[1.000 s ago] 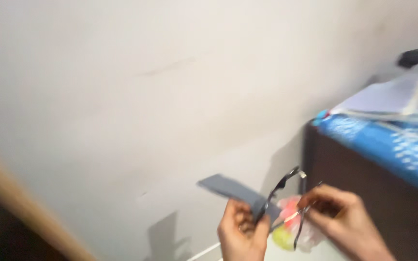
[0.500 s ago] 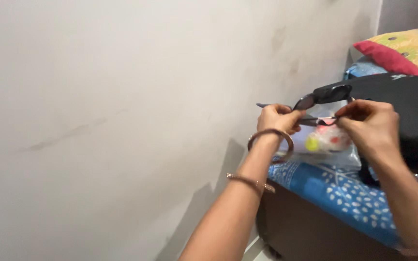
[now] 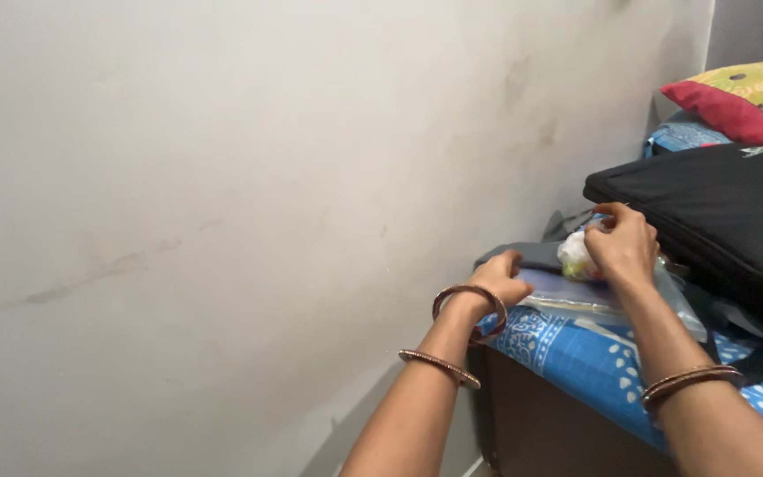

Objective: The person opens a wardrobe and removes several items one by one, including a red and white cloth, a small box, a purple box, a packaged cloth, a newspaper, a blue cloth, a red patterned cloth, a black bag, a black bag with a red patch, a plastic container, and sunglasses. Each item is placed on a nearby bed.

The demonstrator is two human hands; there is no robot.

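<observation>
Right hand closes over small white bundle at far side; left hand rests flat on clear plastic sleeve, nearer wall.

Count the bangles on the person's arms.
3. Two on the left arm: one bangle at the wrist, one further down the forearm. One set on the right forearm, possibly several thin bangles together.
</observation>
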